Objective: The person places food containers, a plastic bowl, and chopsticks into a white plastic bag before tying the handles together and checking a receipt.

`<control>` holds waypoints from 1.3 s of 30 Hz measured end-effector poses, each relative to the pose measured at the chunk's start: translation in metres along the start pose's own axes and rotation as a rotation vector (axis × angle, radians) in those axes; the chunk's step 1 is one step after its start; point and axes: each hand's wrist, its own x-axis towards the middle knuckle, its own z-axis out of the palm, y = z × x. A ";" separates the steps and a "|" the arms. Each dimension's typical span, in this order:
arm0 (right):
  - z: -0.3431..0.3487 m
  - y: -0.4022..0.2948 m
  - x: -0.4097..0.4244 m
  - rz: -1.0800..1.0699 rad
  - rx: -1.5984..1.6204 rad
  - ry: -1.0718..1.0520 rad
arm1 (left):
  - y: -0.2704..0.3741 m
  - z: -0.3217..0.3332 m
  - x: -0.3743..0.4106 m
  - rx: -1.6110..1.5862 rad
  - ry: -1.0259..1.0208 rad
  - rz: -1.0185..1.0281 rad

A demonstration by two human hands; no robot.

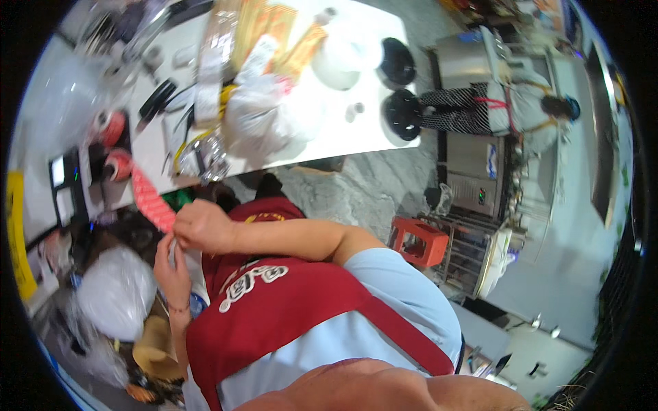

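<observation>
A red strip with white print (150, 200) runs from a roll (118, 165) at the left end of the white table down to my two hands. My right hand (203, 226) pinches around the strip's lower end. Just below it, my left hand (174, 269) has its fingertips against the same end, with a small pale bit between the fingers. The exact grip is partly hidden by the fingers. Another red roll (109, 127) sits behind the first. A tied white plastic bag (257, 115) and a clear shiny wrapped item (204, 156) lie on the table.
The white table (334, 131) also bears black bowls (403, 114), long yellow-orange packets (303, 51) and a black handheld device (157, 99). A full white bag (117, 293) stands near my left arm. A red stool (419, 241) is at right. Another person (524, 110) stands beyond the table.
</observation>
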 end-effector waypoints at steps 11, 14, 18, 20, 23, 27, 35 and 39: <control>-0.040 0.050 -0.022 0.886 0.620 0.400 | -0.038 0.012 -0.023 0.036 0.282 -0.181; -0.073 0.048 -0.025 0.645 0.428 0.308 | 0.030 0.021 0.006 0.459 0.289 0.042; -0.098 0.048 -0.031 0.616 0.462 0.297 | 0.079 0.066 0.060 -0.075 -0.098 0.141; -0.119 0.055 -0.032 0.673 0.501 0.285 | 0.085 0.092 0.074 -0.487 -0.182 0.020; -0.150 0.076 -0.046 0.636 0.489 0.314 | 0.101 0.101 0.110 -0.327 -0.287 -0.078; -0.165 0.125 -0.098 0.926 0.253 0.158 | 0.081 0.144 0.179 -0.611 -0.123 -0.039; -0.162 0.175 -0.026 0.434 0.117 0.166 | 0.159 0.146 0.183 -0.285 -0.489 0.378; -0.184 0.171 -0.025 0.481 0.240 0.142 | 0.159 0.134 0.185 -0.284 -0.173 0.129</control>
